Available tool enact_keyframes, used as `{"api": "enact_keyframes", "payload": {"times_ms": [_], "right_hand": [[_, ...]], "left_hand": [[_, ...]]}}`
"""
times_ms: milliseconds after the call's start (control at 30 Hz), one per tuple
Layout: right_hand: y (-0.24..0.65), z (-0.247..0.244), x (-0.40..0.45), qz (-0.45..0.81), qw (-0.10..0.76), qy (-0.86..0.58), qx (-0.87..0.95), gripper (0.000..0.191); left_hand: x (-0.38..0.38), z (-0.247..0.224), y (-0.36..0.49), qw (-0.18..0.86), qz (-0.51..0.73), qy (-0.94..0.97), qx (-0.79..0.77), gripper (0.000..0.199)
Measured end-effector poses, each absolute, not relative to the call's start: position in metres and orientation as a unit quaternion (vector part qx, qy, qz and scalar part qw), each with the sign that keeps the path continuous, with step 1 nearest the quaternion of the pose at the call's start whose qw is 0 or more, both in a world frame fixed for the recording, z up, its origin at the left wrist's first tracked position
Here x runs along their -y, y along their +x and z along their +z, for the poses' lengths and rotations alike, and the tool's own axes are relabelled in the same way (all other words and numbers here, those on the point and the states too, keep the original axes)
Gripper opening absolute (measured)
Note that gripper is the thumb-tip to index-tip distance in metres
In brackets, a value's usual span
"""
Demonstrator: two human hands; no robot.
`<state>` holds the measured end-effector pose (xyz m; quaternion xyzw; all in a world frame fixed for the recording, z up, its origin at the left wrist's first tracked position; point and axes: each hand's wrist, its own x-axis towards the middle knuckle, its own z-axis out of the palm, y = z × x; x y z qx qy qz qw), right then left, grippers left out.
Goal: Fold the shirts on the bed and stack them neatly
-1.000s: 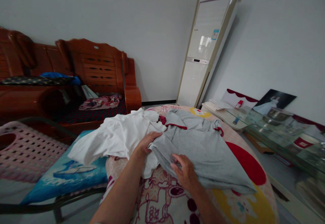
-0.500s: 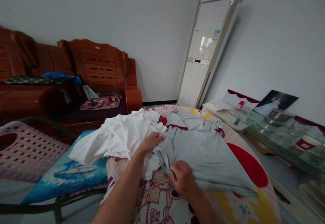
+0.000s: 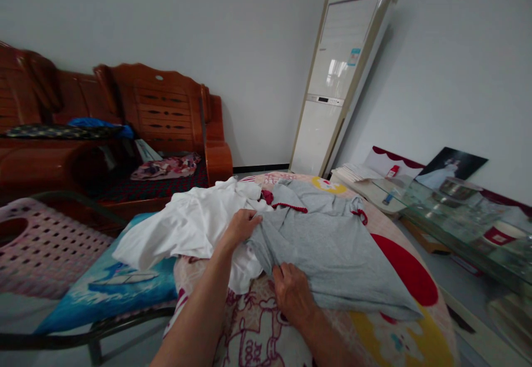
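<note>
Looks like we're straightening this grey shirt, left hand and right hand both pinching its left edge. Next tug probably wants gentle, even tension.

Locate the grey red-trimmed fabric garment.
In the head view, the grey red-trimmed fabric garment lies right of centre on the patterned pink cloth, beside the crumpled white fabric garment, the left hand and right hand at its left edge.

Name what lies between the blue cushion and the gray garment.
In the head view, the white garment spans from the blue cushion to the gray garment; patterned cloth shows below it, and the left hand holds the gray edge.
</note>
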<state>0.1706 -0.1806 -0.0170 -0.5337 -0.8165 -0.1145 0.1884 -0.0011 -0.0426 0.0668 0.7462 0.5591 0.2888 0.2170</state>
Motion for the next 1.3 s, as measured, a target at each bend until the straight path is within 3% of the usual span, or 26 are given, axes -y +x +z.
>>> {"api": "enact_keyframes", "payload": {"times_ms": [100,200,367,433,600,733,933,1133,1300], "right_hand": [[0.182,-0.01,0.179,-0.028,0.261,-0.53,0.806,0.022],[0.197,0.008,0.182,0.142,0.307,-0.503,0.795,0.028],[0.208,0.033,0.193,0.367,0.193,-0.446,0.794,0.022],[0.207,0.034,0.196,0.386,0.161,-0.445,0.792,0.023],[0.2,0.029,0.196,0.391,0.116,-0.459,0.789,0.051],[0.199,0.026,0.195,0.399,0.111,-0.455,0.788,0.049],[0.199,0.026,0.194,0.4,0.108,-0.463,0.784,0.049],[0.199,0.026,0.194,0.405,0.111,-0.467,0.779,0.052],[0.2,0.026,0.193,0.402,0.106,-0.47,0.779,0.05]], "left_hand": [[0.047,0.072,-0.006,0.183,0.24,0.768,-0.565,0.028],[0.057,0.077,-0.015,0.163,0.164,0.802,-0.55,0.023],[0.078,0.068,-0.03,0.17,0.081,0.826,-0.531,0.011],[0.081,0.063,-0.032,0.166,0.077,0.821,-0.54,0.009],[0.062,0.069,-0.011,0.151,0.156,0.823,-0.525,0.007],[0.027,0.067,0.035,0.109,0.187,0.858,-0.465,0.019],[-0.019,0.04,0.092,0.06,0.107,0.868,-0.482,0.03],[-0.048,0.03,0.082,0.066,0.158,0.796,-0.58,0.035],[-0.054,0.033,0.063,0.07,0.204,0.719,-0.661,0.05]]}}
